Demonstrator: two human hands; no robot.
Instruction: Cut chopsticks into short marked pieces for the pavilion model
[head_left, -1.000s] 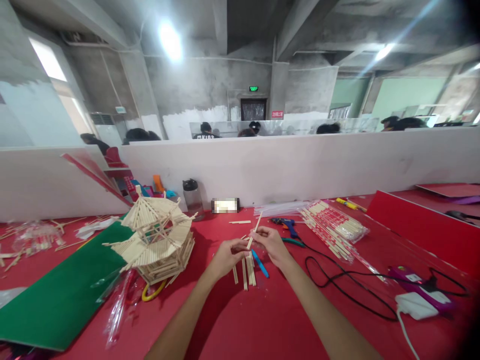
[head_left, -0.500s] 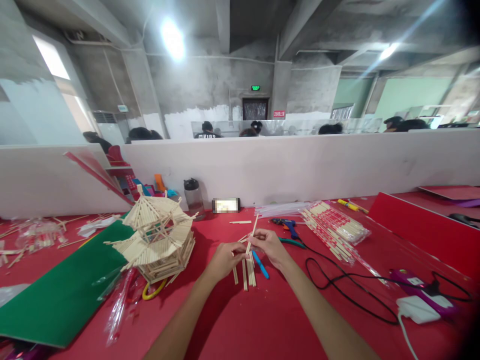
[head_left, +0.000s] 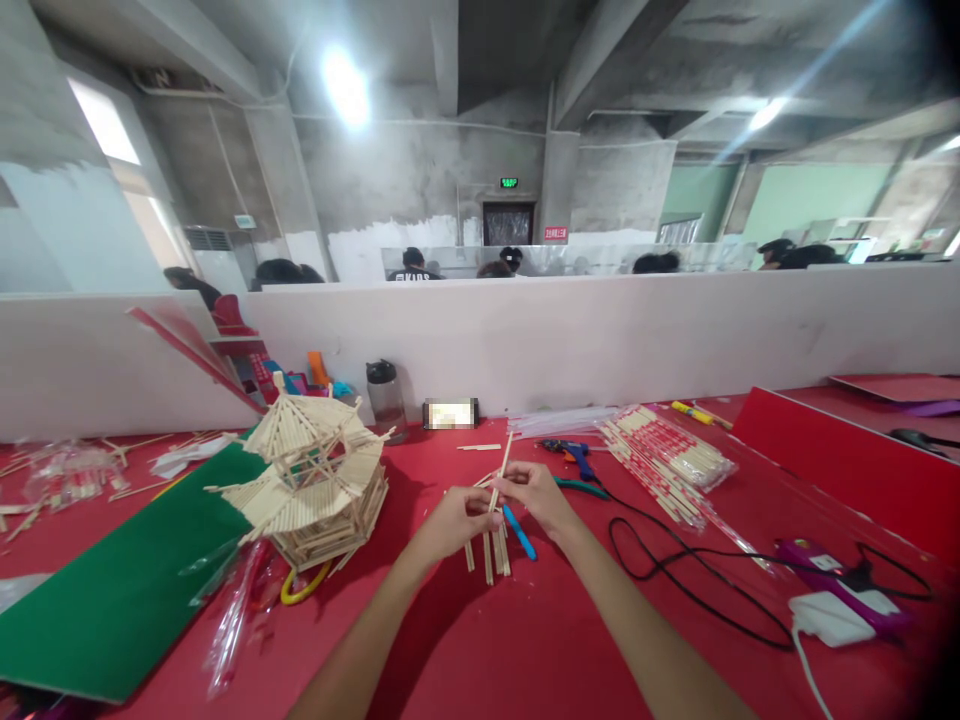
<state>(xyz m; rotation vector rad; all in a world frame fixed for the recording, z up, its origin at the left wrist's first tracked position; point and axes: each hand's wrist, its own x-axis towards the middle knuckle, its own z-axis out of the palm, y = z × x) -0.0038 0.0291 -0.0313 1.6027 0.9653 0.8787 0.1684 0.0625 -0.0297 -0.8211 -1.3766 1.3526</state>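
Note:
Between my two hands a pale wooden stick [head_left: 507,450] stands at a slant, its upper end free. My right hand [head_left: 535,492] is closed on it with thumb and fingers. My left hand [head_left: 459,520] pinches near its lower end, where the fingers partly hide the contact. Several loose wooden sticks [head_left: 489,562] lie on the red table under my hands. A blue pen [head_left: 520,533] rests just right of these. To the left stands a two-tiered pavilion model [head_left: 307,480] built of similar sticks.
A blue glue gun [head_left: 574,456] trails a black cable [head_left: 675,560] toward a purple power strip [head_left: 832,580]. Packaged sticks [head_left: 667,450] lie at right, a green board [head_left: 135,580] at left. A bottle [head_left: 386,400] and a phone [head_left: 450,414] stand by the white partition [head_left: 570,340].
Both hands stay close together around the stick, with only slight finger shifts. The stick sits a little more upright. The whole view has shifted slightly.

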